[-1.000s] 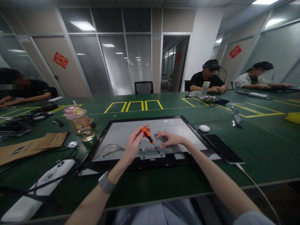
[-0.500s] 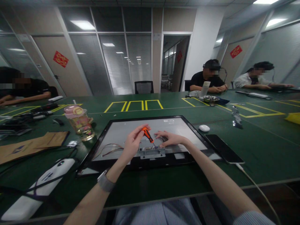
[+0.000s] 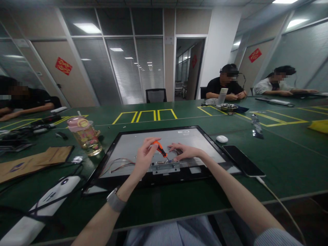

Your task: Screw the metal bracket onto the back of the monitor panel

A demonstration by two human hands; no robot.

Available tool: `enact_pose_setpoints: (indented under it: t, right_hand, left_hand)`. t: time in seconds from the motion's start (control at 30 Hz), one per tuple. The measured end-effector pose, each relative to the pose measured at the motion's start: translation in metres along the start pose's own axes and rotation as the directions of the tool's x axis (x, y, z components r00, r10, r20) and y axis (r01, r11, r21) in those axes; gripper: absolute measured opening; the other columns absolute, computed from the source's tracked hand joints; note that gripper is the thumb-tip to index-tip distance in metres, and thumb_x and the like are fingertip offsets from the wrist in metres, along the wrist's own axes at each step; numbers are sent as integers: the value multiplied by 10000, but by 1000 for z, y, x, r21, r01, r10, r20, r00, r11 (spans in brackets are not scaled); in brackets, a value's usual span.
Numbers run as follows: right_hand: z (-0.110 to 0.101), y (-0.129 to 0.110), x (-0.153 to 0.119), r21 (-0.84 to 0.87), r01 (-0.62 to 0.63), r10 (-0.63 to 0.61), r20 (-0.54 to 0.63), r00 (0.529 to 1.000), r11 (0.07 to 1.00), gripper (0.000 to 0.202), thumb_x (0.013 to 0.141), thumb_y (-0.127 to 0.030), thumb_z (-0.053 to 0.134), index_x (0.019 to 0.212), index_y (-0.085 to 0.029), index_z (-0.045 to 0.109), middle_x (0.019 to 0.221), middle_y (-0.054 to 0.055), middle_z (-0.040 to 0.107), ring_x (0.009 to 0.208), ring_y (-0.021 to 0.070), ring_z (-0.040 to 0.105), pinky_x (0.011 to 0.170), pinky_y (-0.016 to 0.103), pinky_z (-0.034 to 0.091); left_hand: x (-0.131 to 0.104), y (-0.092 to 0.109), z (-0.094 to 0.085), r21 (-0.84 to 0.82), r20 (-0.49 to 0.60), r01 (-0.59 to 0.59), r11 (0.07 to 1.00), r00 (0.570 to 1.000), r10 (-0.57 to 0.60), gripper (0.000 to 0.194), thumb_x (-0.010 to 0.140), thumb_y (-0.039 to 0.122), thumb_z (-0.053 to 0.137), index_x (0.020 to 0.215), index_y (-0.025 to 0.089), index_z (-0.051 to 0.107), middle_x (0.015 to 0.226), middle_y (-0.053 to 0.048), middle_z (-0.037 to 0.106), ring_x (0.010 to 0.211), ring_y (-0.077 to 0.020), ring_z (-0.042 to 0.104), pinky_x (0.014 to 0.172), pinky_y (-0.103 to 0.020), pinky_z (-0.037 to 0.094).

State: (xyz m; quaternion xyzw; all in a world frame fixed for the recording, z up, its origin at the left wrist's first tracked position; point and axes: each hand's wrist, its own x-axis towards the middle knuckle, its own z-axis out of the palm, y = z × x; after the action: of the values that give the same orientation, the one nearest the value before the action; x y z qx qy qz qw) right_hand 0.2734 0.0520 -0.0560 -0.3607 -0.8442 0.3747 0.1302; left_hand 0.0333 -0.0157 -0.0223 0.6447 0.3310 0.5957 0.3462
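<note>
The left hand point(image 3: 144, 158) grips an orange-handled screwdriver point(image 3: 160, 149) over a grey metal bracket point(image 3: 165, 167) on the black-framed monitor panel's point(image 3: 128, 145) near edge; the right hand point(image 3: 185, 151), fingers spread, presses the panel beside it.

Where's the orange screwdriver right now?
The orange screwdriver is in the left hand, mid-frame over the monitor panel, tip down by the metal bracket.

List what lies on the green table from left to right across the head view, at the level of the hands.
Brown paper bag → pink-lidded bottle → left hand → orange screwdriver → right hand → white earbud case → black phone.
</note>
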Motion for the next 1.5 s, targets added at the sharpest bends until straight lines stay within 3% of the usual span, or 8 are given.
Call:
enact_pose_setpoints:
  t: [0.13,0.27,0.43,0.67,0.93,1.13,1.3,1.5]
  right_hand:
    - [0,-3,0,6,-6,6,1,1000,1000,692,642,-675,676,1184,-252,593,1466,53,362,1397,313,155,1142,486,-66]
    - [0,-4,-1,11,0,0,-6,1000,1000,692,627,-685,677,1171,-264,601,1454,48,381,1396,310,162,1141,483,-66]
    - [0,-2,0,0,14,-14,-11,1000,1000,652,657,-658,672,1162,-250,605,1456,58,380,1397,301,168,1144,471,-49]
    - [1,-3,-1,9,5,-5,-13,1000,1000,668,644,-665,679,1168,-258,599,1453,51,386,1397,299,168,1142,484,-61]
    - [0,-5,-1,8,-13,13,3,1000,1000,681,637,-692,663,1155,-252,606,1464,44,366,1404,299,132,1146,466,-50]
    - [0,-8,-2,10,-24,24,-5,1000,1000,684,629,-691,670,1156,-259,602,1461,45,370,1399,293,162,1149,466,-58]
    - [0,-8,-2,5,-20,20,-2,1000,1000,681,636,-687,667,1160,-256,601,1465,46,366,1403,288,150,1147,471,-60]
    - [0,-4,0,-8,7,-7,2,1000,1000,651,662,-651,674,1163,-243,602,1460,56,374,1403,293,147,1147,472,-51]
  left_hand:
    - [-2,-1,2,-181,68,42,983,997,-31,313,889,331,500,1113,181,660,1230,-109,587,1176,-233,537,1000,-351,420]
    - [-3,-4,3,-299,81,123,946,991,-103,324,859,330,557,1140,195,648,1166,-101,650,1130,-226,581,991,-378,439]
    - [-2,-7,1,-113,-56,68,991,996,-74,246,758,301,686,970,180,716,982,-66,698,914,-168,642,884,-298,485]
    - [-5,2,5,-137,48,67,988,997,-61,350,879,345,520,1164,175,631,1174,-107,642,1121,-221,586,1003,-368,423]
    - [-7,6,6,90,-22,-66,994,997,68,172,790,302,644,909,189,695,868,-25,570,797,-125,577,721,-230,496]
    - [-13,12,8,171,-23,-160,972,986,167,248,902,296,476,969,189,690,973,-67,594,921,-168,573,819,-273,462]
    - [-15,14,11,79,-1,-89,993,996,89,263,902,300,484,1054,179,661,953,-65,646,918,-173,608,846,-282,456]
    - [-10,5,9,117,-98,-74,990,992,85,145,814,288,624,900,191,689,855,-18,556,778,-113,565,708,-208,461]
